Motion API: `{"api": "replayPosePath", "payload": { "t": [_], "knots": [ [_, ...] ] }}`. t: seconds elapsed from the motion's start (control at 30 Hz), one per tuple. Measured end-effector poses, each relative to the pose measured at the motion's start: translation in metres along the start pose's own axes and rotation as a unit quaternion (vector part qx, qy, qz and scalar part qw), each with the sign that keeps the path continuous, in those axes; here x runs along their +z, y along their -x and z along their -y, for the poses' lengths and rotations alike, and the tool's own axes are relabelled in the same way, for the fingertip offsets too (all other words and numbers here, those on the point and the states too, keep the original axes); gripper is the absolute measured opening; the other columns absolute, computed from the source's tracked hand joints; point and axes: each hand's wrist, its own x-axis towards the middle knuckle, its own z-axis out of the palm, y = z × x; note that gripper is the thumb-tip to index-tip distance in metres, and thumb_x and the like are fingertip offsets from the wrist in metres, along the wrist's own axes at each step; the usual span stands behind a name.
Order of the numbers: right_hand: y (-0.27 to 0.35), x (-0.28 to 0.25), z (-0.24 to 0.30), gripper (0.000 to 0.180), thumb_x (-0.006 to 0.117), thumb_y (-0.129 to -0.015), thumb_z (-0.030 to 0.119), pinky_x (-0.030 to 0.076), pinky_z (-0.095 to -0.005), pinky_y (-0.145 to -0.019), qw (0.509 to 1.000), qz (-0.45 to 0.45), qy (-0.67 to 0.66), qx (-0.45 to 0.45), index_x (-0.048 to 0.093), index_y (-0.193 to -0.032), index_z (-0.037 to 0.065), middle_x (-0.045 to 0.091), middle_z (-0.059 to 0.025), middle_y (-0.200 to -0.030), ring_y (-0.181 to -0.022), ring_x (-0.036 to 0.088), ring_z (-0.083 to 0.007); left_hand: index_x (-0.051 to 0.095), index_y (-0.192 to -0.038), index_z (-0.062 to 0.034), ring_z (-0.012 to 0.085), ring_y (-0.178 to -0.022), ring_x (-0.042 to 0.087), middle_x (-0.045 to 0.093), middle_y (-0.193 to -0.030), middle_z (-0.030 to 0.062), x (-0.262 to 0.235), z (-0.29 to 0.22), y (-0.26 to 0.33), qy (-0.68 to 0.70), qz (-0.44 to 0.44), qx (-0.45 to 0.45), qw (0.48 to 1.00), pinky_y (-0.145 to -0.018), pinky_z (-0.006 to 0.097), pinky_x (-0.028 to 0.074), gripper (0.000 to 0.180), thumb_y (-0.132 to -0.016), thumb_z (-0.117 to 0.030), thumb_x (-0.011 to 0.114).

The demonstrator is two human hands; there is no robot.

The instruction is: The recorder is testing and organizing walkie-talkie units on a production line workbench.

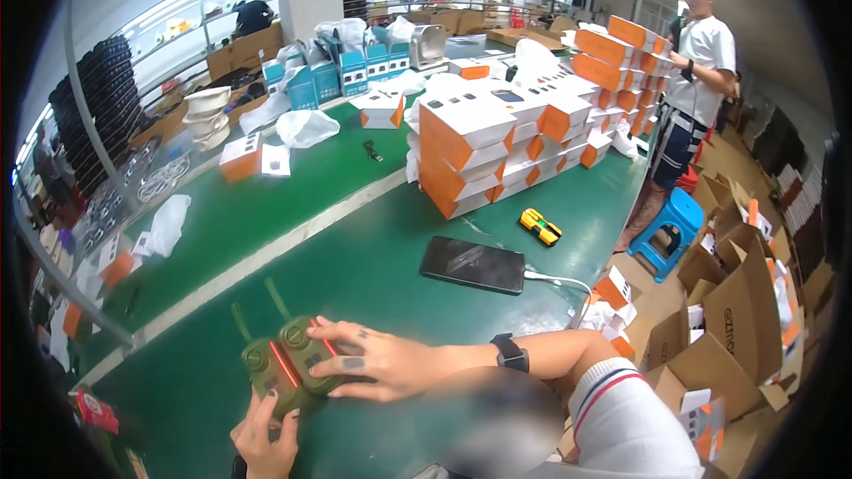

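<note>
Two olive-green walkie-talkies (270,374) with thin antennas, round fronts and red edge strips lie side by side at the near left of the green table. My left hand (266,439) grips the lower end of the left one, its fingers curled at the bottom edge. From the right, my right hand (377,362) holds the other walkie-talkie (312,355), fingers bent over its face and side. Rings and a dark watch (509,352) are on my right hand and wrist. Part of each unit is hidden under my fingers.
Further right lie a black phone (472,264) on a white cable and a yellow-black toy car (540,226). Behind them stand stacked white-orange boxes (466,129). A person (706,62) stands beyond, near a blue stool (671,232). Open cartons (729,310) crowd the floor at right.
</note>
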Motion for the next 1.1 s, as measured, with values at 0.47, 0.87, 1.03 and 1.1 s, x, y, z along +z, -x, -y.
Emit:
{"api": "replayPosePath", "payload": {
  "t": [0.47,0.87,1.03,1.1],
  "knots": [
    [0.0007,0.0008,-0.0018,0.037,0.067,-0.084,0.018,0.043,-0.0467,-0.098,1.0,-0.001,-0.004,-0.005,0.053,-0.117,0.01,0.033,-0.0225,-0.136,-0.127,0.036,-0.0452,0.062,-0.11,-0.0021,0.0218,-0.058,0.063,0.066,-0.106,0.0202,0.0021,-0.0004,-0.0046,0.023,-0.011,-0.003,1.0,-0.053,0.029,0.052,0.034,-0.077,-0.002,0.072],
    [0.0002,-0.0005,-0.0019,0.039,0.068,-0.082,0.017,0.041,-0.0481,-0.099,1.0,-0.001,0.012,-0.019,0.052,-0.117,0.009,0.033,-0.024,-0.135,-0.126,0.037,-0.0466,0.061,-0.109,-0.0011,0.0207,-0.057,0.063,0.067,-0.104,0.0195,0.0008,-0.0017,-0.0032,0.029,-0.004,-0.017,0.999,-0.053,0.028,0.052,0.033,-0.078,-0.002,0.072],
    [0.0019,-0.001,-0.0051,0.039,0.068,-0.081,0.015,0.041,-0.0474,-0.099,1.0,-0.014,0.011,-0.024,0.052,-0.117,0.009,0.033,-0.025,-0.135,-0.125,0.037,-0.0463,0.062,-0.109,-0.0005,0.0194,-0.057,0.061,0.067,-0.105,0.0167,0.0059,0.0017,-0.0049,0.013,-0.013,-0.004,1.0,-0.052,0.027,0.05,0.032,-0.079,-0.004,0.072],
    [0.0018,-0.0005,-0.0065,0.04,0.068,-0.08,0.014,0.041,-0.0471,-0.099,1.0,-0.013,0.006,-0.021,0.052,-0.116,0.009,0.033,-0.0254,-0.135,-0.125,0.038,-0.0461,0.062,-0.109,0.0,0.0189,-0.057,0.061,0.067,-0.105,0.0158,0.0048,0.0009,-0.0043,0.01,-0.02,0.006,1.0,-0.052,0.027,0.05,0.031,-0.08,-0.005,0.072]
  ]
}}
